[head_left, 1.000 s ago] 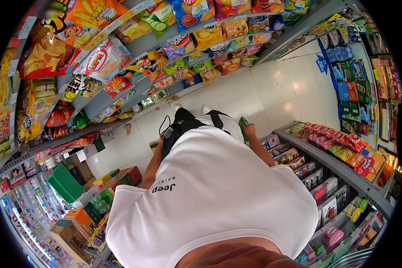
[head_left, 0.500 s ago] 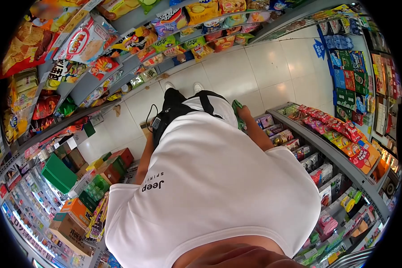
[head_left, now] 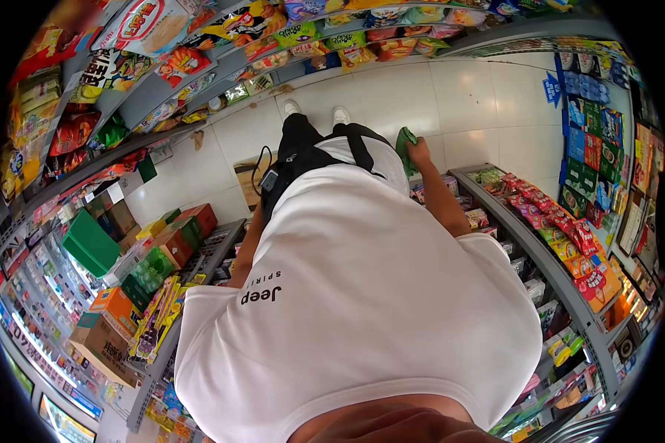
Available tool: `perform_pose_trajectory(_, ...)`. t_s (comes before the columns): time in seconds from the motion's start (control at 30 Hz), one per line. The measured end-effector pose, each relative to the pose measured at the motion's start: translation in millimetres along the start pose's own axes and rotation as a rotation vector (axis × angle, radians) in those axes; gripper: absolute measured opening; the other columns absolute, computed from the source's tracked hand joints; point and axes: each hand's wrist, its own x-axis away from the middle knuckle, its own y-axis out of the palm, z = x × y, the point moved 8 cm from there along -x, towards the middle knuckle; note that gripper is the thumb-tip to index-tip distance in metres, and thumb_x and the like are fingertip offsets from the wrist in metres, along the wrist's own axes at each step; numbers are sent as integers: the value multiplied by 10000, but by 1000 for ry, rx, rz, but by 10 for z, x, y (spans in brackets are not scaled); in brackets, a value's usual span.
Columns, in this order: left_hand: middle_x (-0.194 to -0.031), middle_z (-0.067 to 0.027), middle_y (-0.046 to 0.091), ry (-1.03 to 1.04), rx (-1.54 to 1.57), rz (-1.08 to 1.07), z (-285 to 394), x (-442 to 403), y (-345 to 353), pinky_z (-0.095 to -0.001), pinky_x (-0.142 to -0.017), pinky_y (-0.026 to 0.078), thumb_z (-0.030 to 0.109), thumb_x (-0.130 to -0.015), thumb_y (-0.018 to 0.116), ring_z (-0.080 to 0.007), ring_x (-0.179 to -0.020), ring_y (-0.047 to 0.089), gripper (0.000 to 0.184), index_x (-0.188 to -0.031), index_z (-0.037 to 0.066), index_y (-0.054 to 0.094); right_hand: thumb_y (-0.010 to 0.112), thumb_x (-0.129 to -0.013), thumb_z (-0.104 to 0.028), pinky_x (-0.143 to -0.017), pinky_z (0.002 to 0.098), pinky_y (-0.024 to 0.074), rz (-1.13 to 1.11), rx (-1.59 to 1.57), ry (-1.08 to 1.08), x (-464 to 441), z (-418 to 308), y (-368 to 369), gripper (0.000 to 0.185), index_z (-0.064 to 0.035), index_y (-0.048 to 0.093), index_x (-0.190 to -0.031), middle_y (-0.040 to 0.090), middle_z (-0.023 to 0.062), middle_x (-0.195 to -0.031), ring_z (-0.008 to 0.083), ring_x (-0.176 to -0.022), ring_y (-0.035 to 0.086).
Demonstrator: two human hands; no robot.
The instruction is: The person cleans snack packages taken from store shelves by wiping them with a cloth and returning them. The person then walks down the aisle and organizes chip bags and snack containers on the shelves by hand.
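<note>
My right hand (head_left: 419, 153) hangs beside my right hip, fingers closed around a crumpled green cloth (head_left: 405, 145). The cloth hangs down next to the white hem of my shirt (head_left: 347, 244). On the left, my left forearm (head_left: 248, 249) runs down my side. My left hand is hidden behind the black waist bag (head_left: 272, 179), which has a small dark device and a looped cable on it.
Snack shelves (head_left: 162, 122) curve along the front and left. A shelf unit (head_left: 528, 236) with red candy packs (head_left: 547, 210) stands close on my right. Cardboard boxes (head_left: 107, 347) and a green bin (head_left: 90, 244) are at left. Tiled floor (head_left: 391, 92) runs ahead.
My right arm has swung slightly outward and forward with the green cloth. The shelves and floor have shifted in view as my body moved.
</note>
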Motion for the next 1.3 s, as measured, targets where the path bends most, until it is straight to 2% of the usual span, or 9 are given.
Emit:
perform_pose_trajectory(0.47,-906,-149,703,32,54,49,-320,46,231,-365,-776,500,206,-844,661,-220,-877,648,307,-1039,-31,667,623,-817,-417,-891,486,485,-65,112,29,84,288,103,573,46,571,-1150,646,323,-1063,456,-1030,629)
perform_pose_trajectory(0.63,-911,-156,704,88,106,106,-604,-72,446,-370,-780,499,193,-838,664,-227,-882,649,307,-1043,-36,666,615,-816,-395,-879,492,482,-98,143,11,26,101,44,565,50,568,-1162,644,330,-1064,464,-1020,626)
perform_pose_trajectory(0.77,-914,-161,705,111,168,165,-805,-120,669,-374,-783,498,184,-833,666,-233,-886,649,308,-1047,-39,666,601,-830,-369,-860,481,492,-138,153,-22,-195,-18,80,531,48,574,-1157,659,300,-1029,435,-980,646)
perform_pose_trajectory(0.97,-920,-170,706,108,242,266,-1177,-75,1017,-380,-787,497,169,-826,669,-242,-892,650,311,-1052,-44,665,591,-846,-355,-833,449,505,-152,240,-150,-235,-746,-84,514,57,571,-1153,661,269,-1015,375,-962,656)
perform_pose_trajectory(1.07,-884,-167,707,56,373,302,-1165,14,1149,-368,-755,494,203,-825,683,-234,-864,646,272,-990,-13,691,591,-854,-349,-831,436,507,-176,281,-196,-500,-833,1,509,58,568,-1160,656,258,-1023,366,-962,653)
perform_pose_trajectory(1.2,-875,-141,705,-113,449,373,-1480,50,1333,-372,-744,491,218,-854,667,-218,-850,636,269,-980,-20,678,591,-865,-350,-817,429,510,-168,297,-286,-588,-1151,28,514,67,556,-1164,653,252,-1031,360,-951,652)
perform_pose_trajectory(1.3,-872,-131,701,-224,444,365,-1046,452,1108,-373,-758,490,244,-890,632,-221,-860,642,287,-1000,-18,670,592,-873,-348,-801,423,511,-190,309,-311,-659,-1321,98,515,74,550,-1164,652,251,-1025,349,-934,652)
